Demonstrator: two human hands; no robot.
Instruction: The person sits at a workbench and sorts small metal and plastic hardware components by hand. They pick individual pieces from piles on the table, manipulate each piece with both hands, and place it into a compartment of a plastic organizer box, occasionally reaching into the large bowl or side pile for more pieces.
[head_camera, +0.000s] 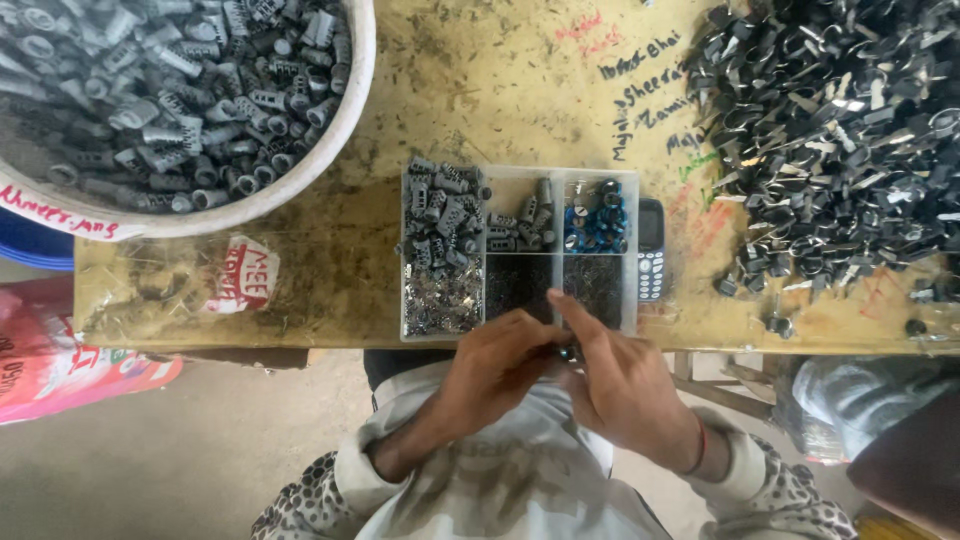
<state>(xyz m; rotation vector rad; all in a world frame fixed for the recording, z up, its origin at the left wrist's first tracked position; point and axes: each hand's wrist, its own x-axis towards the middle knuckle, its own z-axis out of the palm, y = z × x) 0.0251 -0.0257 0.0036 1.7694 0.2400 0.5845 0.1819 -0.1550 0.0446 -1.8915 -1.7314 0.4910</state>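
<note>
Both hands (560, 365) pinching perhaps a small metal part (568, 351), beside clear divided tray (520, 176)

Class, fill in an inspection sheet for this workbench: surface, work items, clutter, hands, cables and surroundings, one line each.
Surface: worn yellowish bench top, scratched, with handwriting in several colours.
Work items: clear compartment tray holding grey metal cylinders, blue-tipped parts and fine dark small parts; a small part sits between the fingers of both hands.
Clutter: white tub of grey cylinders; heap of dark metal clips; keypad phone beside the tray.
Hands: left hand and right hand meet at the bench's near edge, both pinching the small part.
Cables: nothing seen.
Surroundings: concrete floor; pink plastic bag; blue container under the tub.
</note>
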